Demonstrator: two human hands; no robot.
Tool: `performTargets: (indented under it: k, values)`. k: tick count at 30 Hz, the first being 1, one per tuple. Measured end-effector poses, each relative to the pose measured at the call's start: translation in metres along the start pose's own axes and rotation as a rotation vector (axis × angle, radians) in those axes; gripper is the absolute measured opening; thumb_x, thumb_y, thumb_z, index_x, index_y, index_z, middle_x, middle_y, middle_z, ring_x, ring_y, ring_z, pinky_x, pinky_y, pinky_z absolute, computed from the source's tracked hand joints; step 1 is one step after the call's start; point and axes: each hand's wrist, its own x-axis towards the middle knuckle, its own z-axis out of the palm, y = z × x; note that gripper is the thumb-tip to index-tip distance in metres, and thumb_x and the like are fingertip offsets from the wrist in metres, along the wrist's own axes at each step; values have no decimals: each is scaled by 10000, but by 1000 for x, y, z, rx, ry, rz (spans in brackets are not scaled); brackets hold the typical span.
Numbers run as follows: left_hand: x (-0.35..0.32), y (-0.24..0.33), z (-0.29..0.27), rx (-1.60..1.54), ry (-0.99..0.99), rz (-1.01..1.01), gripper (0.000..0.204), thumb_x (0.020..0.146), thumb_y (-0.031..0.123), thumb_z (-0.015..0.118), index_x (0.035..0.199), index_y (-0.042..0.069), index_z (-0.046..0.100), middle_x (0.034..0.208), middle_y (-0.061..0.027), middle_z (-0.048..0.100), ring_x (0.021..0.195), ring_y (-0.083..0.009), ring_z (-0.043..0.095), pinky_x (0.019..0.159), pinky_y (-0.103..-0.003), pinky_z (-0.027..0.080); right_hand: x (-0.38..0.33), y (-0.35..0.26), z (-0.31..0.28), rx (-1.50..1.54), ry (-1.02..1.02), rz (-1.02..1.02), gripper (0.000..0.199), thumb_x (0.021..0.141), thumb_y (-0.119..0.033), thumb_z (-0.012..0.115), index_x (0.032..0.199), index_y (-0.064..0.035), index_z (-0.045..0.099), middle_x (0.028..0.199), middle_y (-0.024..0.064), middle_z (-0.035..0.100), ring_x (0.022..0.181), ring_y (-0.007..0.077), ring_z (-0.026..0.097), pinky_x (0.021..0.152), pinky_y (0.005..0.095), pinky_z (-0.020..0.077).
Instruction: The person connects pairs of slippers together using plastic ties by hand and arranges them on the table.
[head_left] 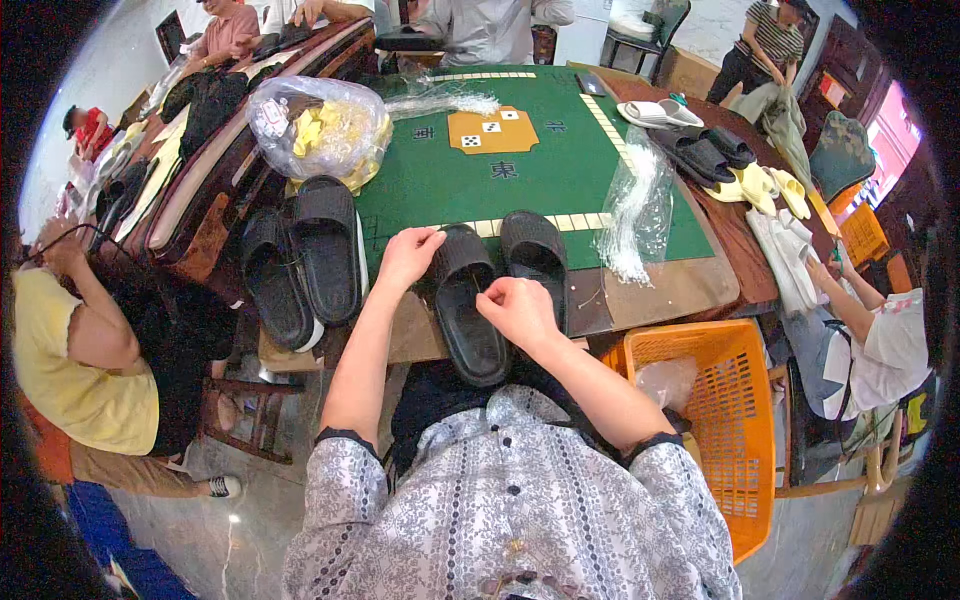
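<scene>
In front of me a black slide slipper (472, 325) lies toe-away at the table's near edge. My left hand (408, 258) is closed in a pinch at the left side of its strap. Over the slipper's right side, just behind the strap, my right hand (520, 308) is pinched too. What either hand's fingertips hold is too small to make out. The mate, another black slipper (533, 245), sits close on the right, partly hidden by my right hand. Left of my left forearm is another pair, a black slipper (330, 250) beside a black slipper (275, 285).
A clear bag with yellow pieces (325, 130) stands on the green mat (400, 200). A clear bag of white strands (635, 210) lies at the right, near several slippers (705, 155). An orange crate (735, 420) is by my right side. People sit around.
</scene>
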Motion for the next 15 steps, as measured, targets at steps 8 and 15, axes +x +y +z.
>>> performTargets:
  k: [8, 15]
  values:
    - [31, 24, 9, 466, -374, -281, 636, 759, 644, 612, 912, 40, 737, 962, -188, 701, 940, -337, 666, 850, -400, 516, 13, 0, 36, -248, 229, -128, 231, 830, -258, 620, 694, -71, 631, 637, 146, 649, 610, 327, 661, 575, 442, 534]
    - [35, -25, 45, -191, -190, -327, 397, 725, 421, 747, 870, 51, 751, 844, -113, 727, 800, -230, 695, 742, -345, 527, 11, -9, 41, -234, 250, -131, 211, 813, -247, 629, 694, -73, 639, 629, 141, 648, 595, 315, 661, 569, 434, 532]
